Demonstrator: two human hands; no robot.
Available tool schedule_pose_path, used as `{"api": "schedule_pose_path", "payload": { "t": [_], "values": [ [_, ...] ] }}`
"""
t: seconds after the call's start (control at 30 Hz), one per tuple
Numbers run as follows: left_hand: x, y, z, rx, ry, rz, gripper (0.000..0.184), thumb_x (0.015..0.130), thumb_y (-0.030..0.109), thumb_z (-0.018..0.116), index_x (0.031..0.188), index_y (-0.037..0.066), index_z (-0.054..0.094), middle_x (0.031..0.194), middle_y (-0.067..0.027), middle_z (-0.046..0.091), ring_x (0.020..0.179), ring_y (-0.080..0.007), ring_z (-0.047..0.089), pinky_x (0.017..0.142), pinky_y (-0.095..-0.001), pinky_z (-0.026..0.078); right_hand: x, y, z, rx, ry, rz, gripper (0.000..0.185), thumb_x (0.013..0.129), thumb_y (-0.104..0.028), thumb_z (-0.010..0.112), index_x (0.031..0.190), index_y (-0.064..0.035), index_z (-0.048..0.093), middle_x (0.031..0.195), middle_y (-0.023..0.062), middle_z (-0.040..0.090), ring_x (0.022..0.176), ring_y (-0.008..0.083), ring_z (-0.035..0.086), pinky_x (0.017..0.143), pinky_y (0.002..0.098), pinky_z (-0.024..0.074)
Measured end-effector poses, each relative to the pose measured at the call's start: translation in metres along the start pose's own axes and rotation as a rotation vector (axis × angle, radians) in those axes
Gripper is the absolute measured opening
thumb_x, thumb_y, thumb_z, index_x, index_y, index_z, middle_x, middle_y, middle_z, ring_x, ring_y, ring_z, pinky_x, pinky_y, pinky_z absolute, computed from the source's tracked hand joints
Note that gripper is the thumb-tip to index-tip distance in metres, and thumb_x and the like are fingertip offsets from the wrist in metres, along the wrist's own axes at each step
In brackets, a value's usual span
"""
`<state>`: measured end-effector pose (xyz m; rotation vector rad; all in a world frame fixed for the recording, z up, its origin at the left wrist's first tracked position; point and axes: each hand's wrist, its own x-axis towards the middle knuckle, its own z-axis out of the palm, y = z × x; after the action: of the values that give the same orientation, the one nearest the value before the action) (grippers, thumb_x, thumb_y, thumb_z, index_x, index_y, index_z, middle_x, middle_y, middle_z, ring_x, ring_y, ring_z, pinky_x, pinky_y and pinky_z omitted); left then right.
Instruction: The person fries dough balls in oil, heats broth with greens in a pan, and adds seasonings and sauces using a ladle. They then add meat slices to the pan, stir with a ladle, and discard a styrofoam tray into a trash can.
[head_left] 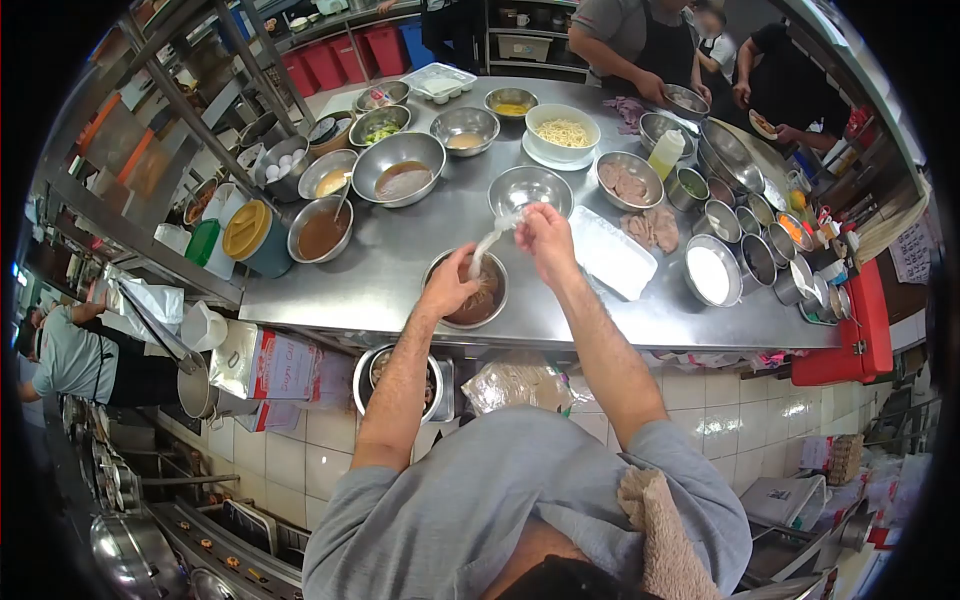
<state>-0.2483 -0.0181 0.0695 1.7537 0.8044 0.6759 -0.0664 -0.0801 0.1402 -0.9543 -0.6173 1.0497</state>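
Note:
My right hand is closed, pinching the upper end of a pale, translucent, limp strip above the table. The strip slants down to my left hand, whose fingers close around its lower end. I cannot make out what the strip is made of. Under my left hand stands a metal bowl with brown liquid and something stringy in it, partly hidden by the hand. Just beyond my right hand is a shiny metal bowl. A white tray lies to the right of that hand.
On the steel table, bowls of brown sauce stand left. A noodle bowl, a meat bowl and a squeeze bottle are farther back. Several metal containers crowd the right. Other people work across the table.

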Motion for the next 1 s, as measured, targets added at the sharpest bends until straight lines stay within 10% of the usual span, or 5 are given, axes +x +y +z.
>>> {"api": "schedule_pose_path", "payload": {
  "t": [0.13, 0.5, 1.0],
  "values": [
    [-0.001, -0.007, 0.001, 0.152, 0.093, -0.031, 0.032, 0.074, 0.006, 0.065, 0.104, -0.002, 0.056, 0.084, -0.0082, 0.063, 0.076, -0.0132, 0.059, 0.07, -0.0261, 0.046, -0.005, 0.003, 0.008, 0.177, -0.105, -0.021, 0.015, 0.082, -0.013, 0.059, 0.093, -0.0048, 0.053, 0.081, 0.0036, 0.057, 0.07, 0.0108, 0.054, 0.058, 0.0238, 0.0412],
    [0.007, 0.01, -0.011, -0.09, 0.239, -0.048, 0.025, 0.069, 0.021, 0.074, 0.075, 0.002, 0.059, 0.066, -0.0007, 0.058, 0.056, -0.0081, 0.048, 0.051, -0.0258, 0.04, -0.007, 0.083, -0.01, -1.091, -0.306, -0.125, 0.022, 0.075, -0.02, 0.065, 0.09, -0.0037, 0.063, 0.081, 0.0125, 0.057, 0.078, 0.0284, 0.056, 0.073, 0.0359, 0.0444],
    [0.008, 0.014, -0.028, -0.188, 0.363, -0.041, 0.017, 0.086, 0.02, 0.06, 0.08, 0.004, 0.055, 0.069, 0.005, 0.051, 0.062, -0.0025, 0.043, 0.054, -0.0199, 0.037, 0.018, 0.044, 0.002, -0.889, -0.265, -0.1, 0.022, 0.076, -0.022, 0.065, 0.086, -0.0019, 0.064, 0.066, 0.0105, 0.057, 0.061, 0.021, 0.054, 0.062, 0.0329, 0.0432]
  ]
}}
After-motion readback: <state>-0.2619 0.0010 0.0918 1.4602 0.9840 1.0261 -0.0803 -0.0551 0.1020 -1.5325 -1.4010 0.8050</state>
